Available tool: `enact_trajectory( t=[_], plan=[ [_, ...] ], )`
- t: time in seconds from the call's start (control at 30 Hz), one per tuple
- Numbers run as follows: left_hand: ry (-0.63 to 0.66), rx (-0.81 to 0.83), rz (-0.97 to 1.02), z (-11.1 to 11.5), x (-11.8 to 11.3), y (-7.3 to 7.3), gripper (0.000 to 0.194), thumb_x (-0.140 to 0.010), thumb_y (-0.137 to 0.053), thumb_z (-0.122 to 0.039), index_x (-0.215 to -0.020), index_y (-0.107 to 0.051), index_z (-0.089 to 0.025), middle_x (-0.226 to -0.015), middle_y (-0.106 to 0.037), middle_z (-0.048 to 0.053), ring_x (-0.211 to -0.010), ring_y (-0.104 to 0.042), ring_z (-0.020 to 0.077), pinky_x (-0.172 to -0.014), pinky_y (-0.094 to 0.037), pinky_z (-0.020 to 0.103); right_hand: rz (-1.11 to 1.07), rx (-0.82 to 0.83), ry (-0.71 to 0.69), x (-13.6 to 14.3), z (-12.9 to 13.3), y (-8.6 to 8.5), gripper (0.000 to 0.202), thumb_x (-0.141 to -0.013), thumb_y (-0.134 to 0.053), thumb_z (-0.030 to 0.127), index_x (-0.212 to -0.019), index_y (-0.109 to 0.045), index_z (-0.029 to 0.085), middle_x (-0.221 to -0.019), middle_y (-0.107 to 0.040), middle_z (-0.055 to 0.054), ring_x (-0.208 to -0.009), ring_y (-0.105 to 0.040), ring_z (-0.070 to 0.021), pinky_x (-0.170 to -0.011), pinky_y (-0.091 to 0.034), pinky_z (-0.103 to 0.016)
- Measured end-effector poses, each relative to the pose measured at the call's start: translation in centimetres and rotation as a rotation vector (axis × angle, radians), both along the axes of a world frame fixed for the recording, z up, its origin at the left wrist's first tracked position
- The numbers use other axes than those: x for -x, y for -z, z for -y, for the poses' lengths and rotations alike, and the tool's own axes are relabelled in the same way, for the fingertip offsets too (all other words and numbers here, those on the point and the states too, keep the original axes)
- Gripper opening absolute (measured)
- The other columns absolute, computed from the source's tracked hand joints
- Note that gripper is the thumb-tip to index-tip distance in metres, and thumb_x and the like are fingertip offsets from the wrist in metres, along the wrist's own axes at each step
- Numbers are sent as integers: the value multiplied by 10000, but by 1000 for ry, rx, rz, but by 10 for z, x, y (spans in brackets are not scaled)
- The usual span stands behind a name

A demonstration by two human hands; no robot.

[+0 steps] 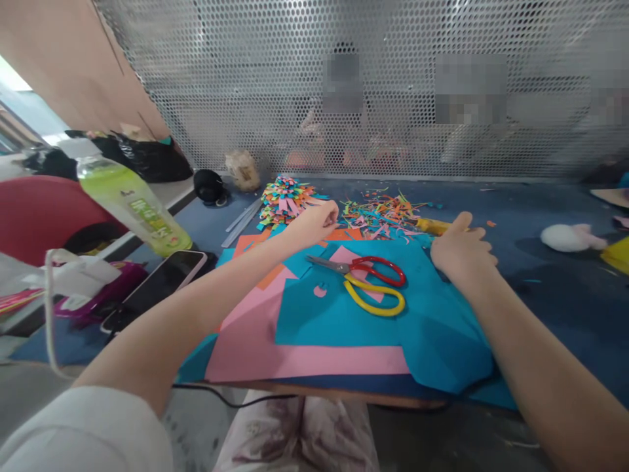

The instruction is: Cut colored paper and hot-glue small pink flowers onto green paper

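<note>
Crosswise, from the right hand (462,249), the yellow-handled tool (432,226) reaches inward, towards the left hand (322,219), its long axis running nearly side to side and its inner end meeting the loose paper scraps (381,216). The right hand is clearly nearer to it: the fingers bend over the outer part of the handle and hide its end, so whether they close firmly around it or only rest there, I cannot tell.

The left hand has its fingers curled inward, knuckles up; whether the tips pinch a strip or press on nothing is hidden. Just beyond its outer side stands the fringed paper cone (287,200), very near the knuckles, with the scraps on its inner side, between the two hands.

Nearer the body than either grip, the scissors (344,267) lie on the blue paper (319,321), blades pointing outward on the left hand's side, red and yellow loops turned towards the right hand. Neither hand touches them. Beneath the blue sheet, pink paper (250,341) sticks out towards the body.
</note>
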State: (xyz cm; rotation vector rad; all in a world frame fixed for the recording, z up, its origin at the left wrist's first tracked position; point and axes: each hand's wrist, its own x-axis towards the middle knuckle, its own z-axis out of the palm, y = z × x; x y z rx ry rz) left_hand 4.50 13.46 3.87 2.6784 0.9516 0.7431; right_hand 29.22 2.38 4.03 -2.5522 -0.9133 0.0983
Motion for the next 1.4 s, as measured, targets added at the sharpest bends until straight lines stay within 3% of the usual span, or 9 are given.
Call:
enact_trajectory(
  t=[0.17,0.27,0.37,0.47,0.6,0.7,0.87,1.23,1.4],
  plan=[
    [-59,-32,-25,-5,-9,-6,328,-935,-450,-318,-655,-536,-171,-605,-527,26,-602,-514,161,-631,-369,288,1,59,-12,-1,2,-4,621,-912,-436,256,-1485,-230,130,-1369,-361,-351,-1224,-428,-472,-850,-361,-638],
    [-67,-1,-29,-8,-12,-6,195,-884,-517,-215,-1031,-603,-120,-826,-672,72,-717,-610,167,-674,-427,272,2,98,-6,-1,2,-5,621,-918,-431,270,-1484,-214,135,-1380,-356,-339,-1232,-424,-473,-864,-366,-634],
    [-55,60,-53,-7,-12,-7,631,-830,-559,-150,-1419,-335,-122,-1182,-668,135,-936,-660,174,-782,-482,268,8,130,9,-3,1,-4,598,-929,-402,267,-1478,-206,139,-1383,-357,-327,-1241,-422,-468,-881,-368,-635],
    [-42,113,-135,3,-8,-10,455,-847,-547,-187,-1292,-498,-106,-1123,-702,124,-1026,-658,200,-885,-488,303,14,156,10,-7,-1,-1,612,-924,-405,277,-1482,-185,152,-1391,-355,-315,-1242,-428,-468,-876,-391,-634],
    [-20,139,-212,39,8,-13,311,-861,-558,-269,-1150,-595,-160,-932,-733,49,-875,-683,200,-772,-514,303,18,192,-24,-3,-2,2,656,-885,-447,228,-1486,-189,165,-1381,-390,-302,-1225,-457,-467,-854,-431,-621],
    [6,67,-320,74,24,-10,369,-875,-565,-405,-1166,-586,-178,-943,-730,52,-885,-680,232,-766,-514,337,33,217,-56,6,1,-1,678,-858,-455,169,-1488,-208,143,-1376,-407,-312,-1226,-466,-465,-864,-441,-599],
    [17,-47,-430,117,48,3,616,-818,-657,-403,-1350,-471,-154,-1224,-666,134,-1117,-630,311,-923,-495,449,36,281,-67,13,5,-3,684,-863,-452,196,-1508,-224,171,-1382,-412,-331,-1197,-487,-495,-807,-453,-657],
    [-20,-166,-342,114,70,25,515,-881,-610,-340,-1340,-475,-150,-997,-745,66,-913,-698,252,-758,-563,372,72,385,-117,12,3,13,689,-874,-500,331,-1514,-278,209,-1393,-441,-306,-1229,-451,-514,-784,-427,-748],
    [63,-380,-297,114,68,30,405,-918,-564,-300,-1266,-528,-97,-878,-750,77,-786,-716,226,-657,-570,346,338,266,-215,18,14,7,607,-905,-505,391,-1419,-396,86,-1360,-441,-333,-1252,-418,-513,-850,-390,-740]
  ],
)
